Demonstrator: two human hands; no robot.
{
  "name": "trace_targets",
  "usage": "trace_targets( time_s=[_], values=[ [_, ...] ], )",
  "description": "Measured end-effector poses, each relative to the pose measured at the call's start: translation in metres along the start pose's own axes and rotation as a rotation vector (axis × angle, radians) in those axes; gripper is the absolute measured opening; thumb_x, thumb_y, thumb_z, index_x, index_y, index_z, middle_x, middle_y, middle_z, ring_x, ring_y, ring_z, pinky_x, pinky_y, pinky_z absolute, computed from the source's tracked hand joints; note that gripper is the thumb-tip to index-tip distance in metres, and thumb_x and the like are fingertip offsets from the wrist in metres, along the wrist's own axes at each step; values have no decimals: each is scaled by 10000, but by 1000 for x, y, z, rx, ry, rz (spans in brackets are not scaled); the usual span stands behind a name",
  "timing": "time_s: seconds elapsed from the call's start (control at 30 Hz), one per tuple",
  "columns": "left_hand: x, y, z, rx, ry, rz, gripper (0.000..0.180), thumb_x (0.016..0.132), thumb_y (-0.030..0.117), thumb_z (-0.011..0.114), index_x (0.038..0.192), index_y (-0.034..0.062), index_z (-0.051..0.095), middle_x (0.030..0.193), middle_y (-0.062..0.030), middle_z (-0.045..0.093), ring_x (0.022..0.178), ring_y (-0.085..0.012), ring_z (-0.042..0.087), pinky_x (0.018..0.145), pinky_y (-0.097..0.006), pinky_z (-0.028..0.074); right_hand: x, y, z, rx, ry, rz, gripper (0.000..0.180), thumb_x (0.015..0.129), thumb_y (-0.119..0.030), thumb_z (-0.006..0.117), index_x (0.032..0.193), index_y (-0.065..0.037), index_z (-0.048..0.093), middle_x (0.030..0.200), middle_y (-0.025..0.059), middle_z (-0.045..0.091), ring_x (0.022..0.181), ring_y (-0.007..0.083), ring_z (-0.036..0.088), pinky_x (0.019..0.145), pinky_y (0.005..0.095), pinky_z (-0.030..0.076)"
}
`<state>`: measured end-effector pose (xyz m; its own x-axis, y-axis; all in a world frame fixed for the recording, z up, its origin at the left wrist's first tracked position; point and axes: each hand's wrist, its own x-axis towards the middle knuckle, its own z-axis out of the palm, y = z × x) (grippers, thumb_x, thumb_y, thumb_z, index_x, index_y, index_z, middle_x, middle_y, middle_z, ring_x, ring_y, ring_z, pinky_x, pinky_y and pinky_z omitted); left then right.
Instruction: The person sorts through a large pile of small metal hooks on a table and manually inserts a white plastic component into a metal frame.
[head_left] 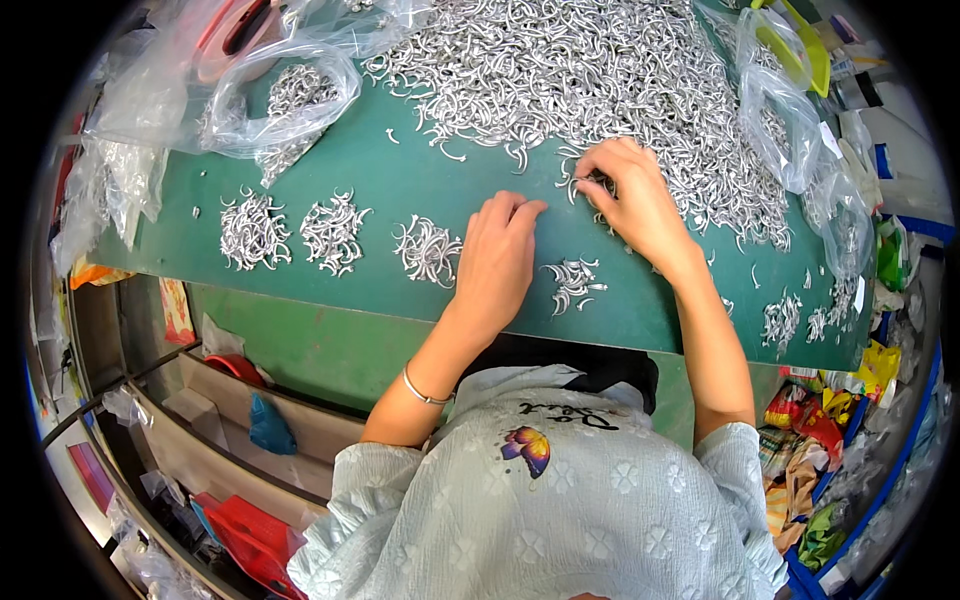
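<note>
A broad heap of small curved silver metal pieces (590, 70) covers the far middle of the green tabletop (370, 180). My right hand (640, 200) is at the heap's near edge, fingers and thumb curled together over some pieces; what they hold is hidden. Nearer and to the left, my left hand (497, 255) is held closed just above the table, its fingertips toward the right; its contents cannot be made out. Beside it lies a small pile (428, 250) of the same pieces, with two more piles (254, 230) farther left. Between my hands sits a looser, smaller pile (574, 284).
A clear plastic bag (290, 100) of pieces lies at the far left, and more plastic bags (780, 120) line the right. Small clusters (782, 320) sit at the right front corner. Below left stands a shelf with a red basket (255, 540); colourful packets (820, 420) fill the lower right.
</note>
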<state>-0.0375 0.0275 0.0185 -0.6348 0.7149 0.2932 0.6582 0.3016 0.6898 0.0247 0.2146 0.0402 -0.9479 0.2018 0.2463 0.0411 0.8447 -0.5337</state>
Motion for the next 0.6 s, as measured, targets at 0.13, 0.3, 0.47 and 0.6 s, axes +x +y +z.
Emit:
trace_targets(
  time_s=[0.13,0.3,0.47,0.6],
  values=[
    [1,-1,5,-39,59,-39,203,850,-43,597,1045,6,617,968,-150,587,849,-334,583,775,-409,459,0,-8,10,-155,79,-1,129,790,-107,723,883,-54,653,891,44,610,890,250,541,786,359,381],
    [3,-1,4,-32,71,-18,212,831,-52,613,1034,6,617,942,-144,597,832,-329,586,760,-407,457,3,-19,20,-280,10,-11,69,796,-120,692,820,-59,672,881,47,577,917,230,512,807,368,364],
    [1,-2,1,-21,43,-1,225,822,-53,621,1037,16,627,957,-127,610,845,-317,589,756,-388,454,-9,-8,4,-282,91,17,46,801,-90,681,828,-60,658,879,44,584,894,233,518,797,372,367],
    [1,0,4,-31,67,-3,224,824,-45,624,1037,24,636,965,-121,612,858,-311,587,769,-380,448,-13,-11,-2,-268,129,31,69,798,-86,681,852,-65,643,892,51,588,890,241,527,785,372,370]
  ],
)
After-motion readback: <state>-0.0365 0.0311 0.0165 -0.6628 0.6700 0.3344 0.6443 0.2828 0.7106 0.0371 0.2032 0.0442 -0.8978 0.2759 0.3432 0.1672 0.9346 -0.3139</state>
